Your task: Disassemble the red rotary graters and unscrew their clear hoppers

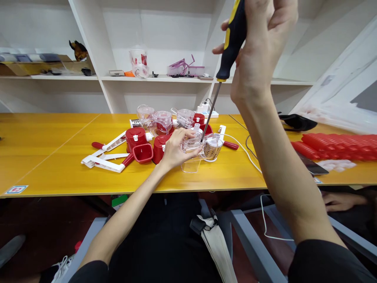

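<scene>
My right hand (259,51) is raised high, its fingers wrapped round the black and yellow handle of a screwdriver (232,39). The shaft slants down to the left, and its tip meets a clear plastic housing (191,144). Steadying that housing on the table is my left hand (176,147), thumb and fingers gripping it from the left side. Just right of it lies a perforated grater drum (213,147). Red plastic housings (136,137) and a small red hopper (143,153) sit to the left of my left hand. Behind are clear plastic housings (162,120).
White crank arms with red handles (103,162) lie left on the yellow table (53,157). A white cable (247,153) runs right. Red plastic parts (338,143), a phone (313,165) and a black object (299,122) are at right. Another person's hand (338,200) rests below the table edge.
</scene>
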The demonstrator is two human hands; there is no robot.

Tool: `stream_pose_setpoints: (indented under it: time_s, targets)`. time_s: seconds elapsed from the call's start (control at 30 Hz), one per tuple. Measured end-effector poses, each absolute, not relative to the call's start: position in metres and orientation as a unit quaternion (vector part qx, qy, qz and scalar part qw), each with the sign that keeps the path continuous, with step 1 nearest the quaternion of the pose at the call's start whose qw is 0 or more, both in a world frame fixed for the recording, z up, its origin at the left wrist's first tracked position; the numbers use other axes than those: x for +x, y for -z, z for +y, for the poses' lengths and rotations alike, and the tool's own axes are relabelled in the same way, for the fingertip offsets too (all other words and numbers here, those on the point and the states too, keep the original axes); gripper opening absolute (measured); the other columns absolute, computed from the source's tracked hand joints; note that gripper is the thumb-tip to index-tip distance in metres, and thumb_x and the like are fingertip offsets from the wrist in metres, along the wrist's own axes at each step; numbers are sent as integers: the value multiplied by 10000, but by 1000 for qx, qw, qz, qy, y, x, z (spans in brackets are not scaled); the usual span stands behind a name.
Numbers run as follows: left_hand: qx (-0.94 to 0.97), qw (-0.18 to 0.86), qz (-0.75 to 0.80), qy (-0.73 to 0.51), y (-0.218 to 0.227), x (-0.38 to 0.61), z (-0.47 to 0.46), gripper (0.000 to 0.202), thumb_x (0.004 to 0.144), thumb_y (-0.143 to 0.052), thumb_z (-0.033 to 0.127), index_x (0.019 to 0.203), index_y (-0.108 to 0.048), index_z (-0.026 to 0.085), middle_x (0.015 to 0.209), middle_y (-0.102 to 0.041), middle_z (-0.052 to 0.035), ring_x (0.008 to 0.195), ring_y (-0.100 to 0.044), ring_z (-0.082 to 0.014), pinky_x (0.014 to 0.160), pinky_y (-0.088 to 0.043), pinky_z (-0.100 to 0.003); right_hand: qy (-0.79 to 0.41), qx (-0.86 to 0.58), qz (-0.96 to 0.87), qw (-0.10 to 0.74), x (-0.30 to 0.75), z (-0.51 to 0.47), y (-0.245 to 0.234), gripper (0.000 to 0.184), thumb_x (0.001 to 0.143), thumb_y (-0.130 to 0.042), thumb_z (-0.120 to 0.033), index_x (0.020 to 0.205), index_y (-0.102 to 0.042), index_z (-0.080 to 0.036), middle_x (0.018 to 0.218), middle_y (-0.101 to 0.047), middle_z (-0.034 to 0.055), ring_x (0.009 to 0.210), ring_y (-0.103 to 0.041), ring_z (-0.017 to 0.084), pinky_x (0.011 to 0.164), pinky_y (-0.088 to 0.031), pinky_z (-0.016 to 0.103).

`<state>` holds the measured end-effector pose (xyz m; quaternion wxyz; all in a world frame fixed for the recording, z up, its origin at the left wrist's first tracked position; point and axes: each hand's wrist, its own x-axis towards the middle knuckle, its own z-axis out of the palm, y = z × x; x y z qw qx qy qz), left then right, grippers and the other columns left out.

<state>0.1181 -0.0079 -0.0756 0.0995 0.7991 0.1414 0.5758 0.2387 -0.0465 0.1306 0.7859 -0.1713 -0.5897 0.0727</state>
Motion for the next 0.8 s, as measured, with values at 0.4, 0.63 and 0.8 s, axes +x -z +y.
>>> stream_pose_setpoints:
  time_s: [0.4,0.63,0.8]
  targets:
    - [799,105,140,-576,75,118,-9,321,773,-799,369,964,-585,226,1086,-729,-34,1064,-678,-211,934,-547,-399,-32,-176,-563,806,244,-41,-129,150,968,-393,-318,987,-470,-190,725,-578,-58,584,-606,31,447,-459,152]
    - [796,101,136,-581,76,118,-7,318,774,-793,374,965,-590,220,1083,-728,-42,1069,-677,-218,934,-544,-402,-17,-156,-576,802,247,-37,-133,361,750,-737,-322,967,-480,-190,602,-448,-98,523,-502,0,431,-454,152]
    - [798,107,141,-576,76,118,-8,322,777,-794,384,966,-590,222,1089,-730,-38,1071,-676,-215,931,-542,-393,-67,-162,-596,783,248,-35,-132,84,979,-374,-275,1019,-405,-209,729,-638,-77,594,-637,49,453,-445,138]
